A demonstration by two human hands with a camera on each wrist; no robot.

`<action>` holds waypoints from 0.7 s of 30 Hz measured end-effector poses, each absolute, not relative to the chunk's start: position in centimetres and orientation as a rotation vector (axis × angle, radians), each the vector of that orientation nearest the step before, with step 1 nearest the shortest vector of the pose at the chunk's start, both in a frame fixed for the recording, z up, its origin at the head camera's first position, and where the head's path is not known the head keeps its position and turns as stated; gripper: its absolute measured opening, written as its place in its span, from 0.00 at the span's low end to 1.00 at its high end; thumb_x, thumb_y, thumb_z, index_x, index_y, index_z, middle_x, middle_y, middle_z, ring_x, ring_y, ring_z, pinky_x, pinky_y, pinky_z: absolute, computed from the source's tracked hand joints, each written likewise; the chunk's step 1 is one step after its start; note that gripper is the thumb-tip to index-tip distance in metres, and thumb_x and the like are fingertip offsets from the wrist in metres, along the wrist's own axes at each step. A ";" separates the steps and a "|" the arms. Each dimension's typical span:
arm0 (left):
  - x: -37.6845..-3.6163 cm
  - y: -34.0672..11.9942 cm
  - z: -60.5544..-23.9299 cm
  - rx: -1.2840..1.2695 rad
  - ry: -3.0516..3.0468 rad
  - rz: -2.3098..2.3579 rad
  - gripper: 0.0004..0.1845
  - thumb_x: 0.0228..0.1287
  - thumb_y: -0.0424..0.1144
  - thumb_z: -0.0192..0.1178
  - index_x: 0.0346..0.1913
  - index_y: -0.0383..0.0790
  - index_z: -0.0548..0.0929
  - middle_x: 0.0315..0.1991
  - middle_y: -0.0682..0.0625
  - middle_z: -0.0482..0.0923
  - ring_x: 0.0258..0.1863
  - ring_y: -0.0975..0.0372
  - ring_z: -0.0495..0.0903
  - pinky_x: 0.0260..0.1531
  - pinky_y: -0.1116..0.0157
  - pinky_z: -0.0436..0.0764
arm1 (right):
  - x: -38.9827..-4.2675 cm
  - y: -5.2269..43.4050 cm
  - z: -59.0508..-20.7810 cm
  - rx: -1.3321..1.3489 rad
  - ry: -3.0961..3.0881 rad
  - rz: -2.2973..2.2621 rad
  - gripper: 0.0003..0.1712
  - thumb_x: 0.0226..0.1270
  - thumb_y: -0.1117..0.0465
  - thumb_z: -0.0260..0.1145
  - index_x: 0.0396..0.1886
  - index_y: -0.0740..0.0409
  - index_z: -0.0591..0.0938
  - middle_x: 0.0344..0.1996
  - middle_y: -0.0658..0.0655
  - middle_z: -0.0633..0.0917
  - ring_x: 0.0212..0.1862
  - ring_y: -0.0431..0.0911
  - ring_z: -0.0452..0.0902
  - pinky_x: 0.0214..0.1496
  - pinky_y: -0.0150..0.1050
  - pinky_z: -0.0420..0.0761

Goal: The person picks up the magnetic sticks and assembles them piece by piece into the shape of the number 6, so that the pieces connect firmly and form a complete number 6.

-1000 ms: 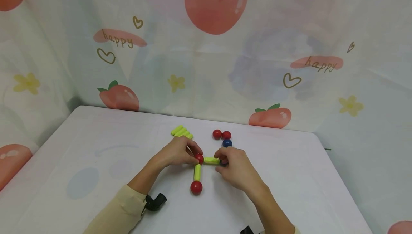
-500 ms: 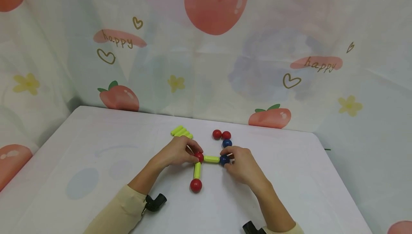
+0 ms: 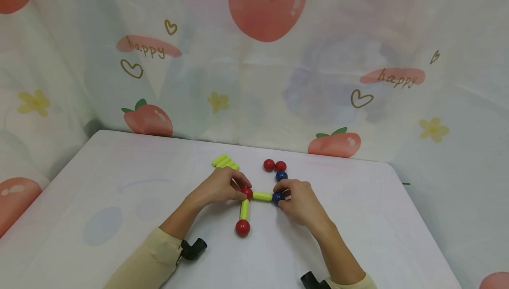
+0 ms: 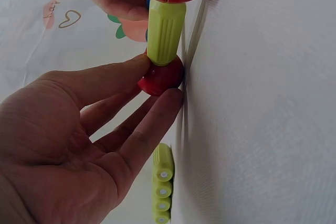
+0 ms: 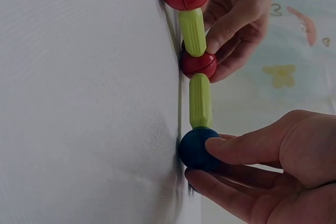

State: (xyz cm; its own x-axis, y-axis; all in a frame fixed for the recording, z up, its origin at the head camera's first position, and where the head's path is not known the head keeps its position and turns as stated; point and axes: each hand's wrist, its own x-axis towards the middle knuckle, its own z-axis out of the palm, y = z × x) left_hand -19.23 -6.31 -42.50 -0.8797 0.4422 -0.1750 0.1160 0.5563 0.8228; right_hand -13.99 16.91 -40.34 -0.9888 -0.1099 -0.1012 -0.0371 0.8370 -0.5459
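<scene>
My left hand (image 3: 222, 186) pinches a red ball (image 4: 164, 80) between thumb and fingers. From that ball one yellow-green stick (image 3: 244, 210) runs toward the near side, ending at a second red ball (image 3: 242, 227). Another yellow-green stick (image 3: 262, 196) reaches right to a blue ball (image 5: 198, 149), so the joined pieces form an L on the table. Thumb and fingertips of my right hand (image 3: 299, 201) pinch the blue ball. In the right wrist view, stick and blue ball meet end to end.
Two loose red balls (image 3: 269, 165) and a blue ball (image 3: 281, 176) sit together behind my right hand. Several yellow-green sticks (image 3: 225, 161) lie side by side behind my left hand. The white table (image 3: 358, 236) ends at a printed curtain (image 3: 254, 81).
My right hand has shifted slightly right, uncovering the blue ball at the stick's end. The near stick and its red ball have moved a little away from me. My left hand keeps its pinch.
</scene>
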 end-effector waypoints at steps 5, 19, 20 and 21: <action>-19.2 -6.3 -42.5 0.464 2.440 1.247 0.11 0.59 0.33 0.76 0.45 0.47 0.91 0.38 0.55 0.86 0.39 0.61 0.83 0.38 0.66 0.84 | -14.0 16.9 -40.3 -0.099 2.880 -0.847 0.15 0.63 0.70 0.75 0.49 0.56 0.88 0.43 0.56 0.89 0.48 0.49 0.85 0.52 0.46 0.88; -19.4 -6.7 -42.4 0.503 2.420 1.222 0.17 0.58 0.33 0.76 0.51 0.43 0.89 0.39 0.53 0.85 0.38 0.62 0.84 0.41 0.65 0.86 | -14.1 16.9 -40.4 -0.079 2.874 -0.854 0.16 0.62 0.71 0.75 0.50 0.56 0.89 0.43 0.56 0.89 0.48 0.49 0.85 0.52 0.46 0.89; -19.4 -6.8 -42.4 0.506 2.418 1.221 0.17 0.58 0.33 0.76 0.51 0.43 0.89 0.40 0.53 0.85 0.38 0.62 0.84 0.41 0.65 0.86 | -14.1 16.9 -40.4 -0.076 2.874 -0.855 0.17 0.62 0.71 0.75 0.50 0.56 0.89 0.43 0.56 0.89 0.48 0.49 0.85 0.52 0.46 0.89; -19.5 -6.9 -42.3 0.510 2.421 1.220 0.17 0.58 0.33 0.76 0.51 0.43 0.89 0.40 0.52 0.85 0.38 0.62 0.84 0.42 0.65 0.86 | -14.1 16.9 -40.4 -0.073 2.874 -0.858 0.17 0.62 0.71 0.75 0.50 0.56 0.89 0.43 0.56 0.89 0.48 0.49 0.85 0.52 0.46 0.89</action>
State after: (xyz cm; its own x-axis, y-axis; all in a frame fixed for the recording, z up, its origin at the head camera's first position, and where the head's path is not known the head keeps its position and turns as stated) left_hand -19.48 -6.92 -42.33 -0.8616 0.4782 -0.1702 0.1477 0.5571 0.8172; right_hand -14.05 16.88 -40.42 -0.9888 -0.0869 -0.1215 -0.0061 0.8361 -0.5485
